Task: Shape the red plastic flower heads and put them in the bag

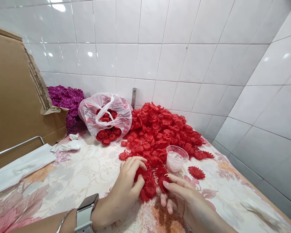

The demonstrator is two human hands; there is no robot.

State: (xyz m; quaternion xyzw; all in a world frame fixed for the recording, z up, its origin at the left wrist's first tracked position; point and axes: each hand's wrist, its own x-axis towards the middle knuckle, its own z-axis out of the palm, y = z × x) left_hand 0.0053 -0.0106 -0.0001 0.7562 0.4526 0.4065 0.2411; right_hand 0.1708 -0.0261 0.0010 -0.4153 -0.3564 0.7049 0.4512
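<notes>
A heap of red artificial flowers with fringed petals spreads toward me across the table. At its near end my left hand curls its fingers and thumb around a red flower piece; the fingertips are partly hidden among the petals. My right hand pinches a red artificial flower between thumb and fingers. Several loose flowers lie between the two hands. Just beyond the right hand stands a clear plastic cup with whitish stuff inside. One single flower lies apart, to the cup's right.
A tied plastic bag of red flowers sits left of the heap. Purple flowers are piled behind a cardboard box. Crumpled tissue lies on the flower-patterned tablecloth. White tiled walls close off the back and right.
</notes>
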